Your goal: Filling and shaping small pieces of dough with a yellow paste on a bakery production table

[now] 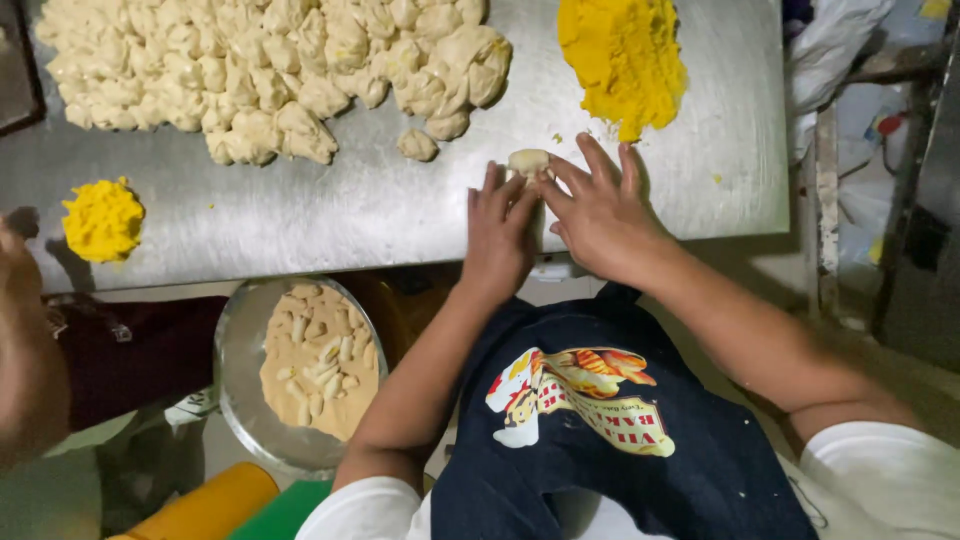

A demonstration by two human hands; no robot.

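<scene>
My left hand [497, 232] and my right hand [600, 208] lie flat side by side on the steel table [380, 215], fingers spread. Both sets of fingertips touch a small pale dough piece [528, 160], rolling or pressing it against the metal; neither hand grips it. Past the hands, a big heap of pale dough lumps [270, 70] covers the far left of the table, with one loose lump [417, 145] near its edge. A mound of yellow filling [622, 55] sits far right of my hands.
A smaller yellow pile [103, 220] lies at the table's left. Below the table edge, a round metal tray [240, 350] holds shaped dough pieces. Another person's arm [25, 340] shows at far left. A yellow and green object [230, 505] is at the bottom.
</scene>
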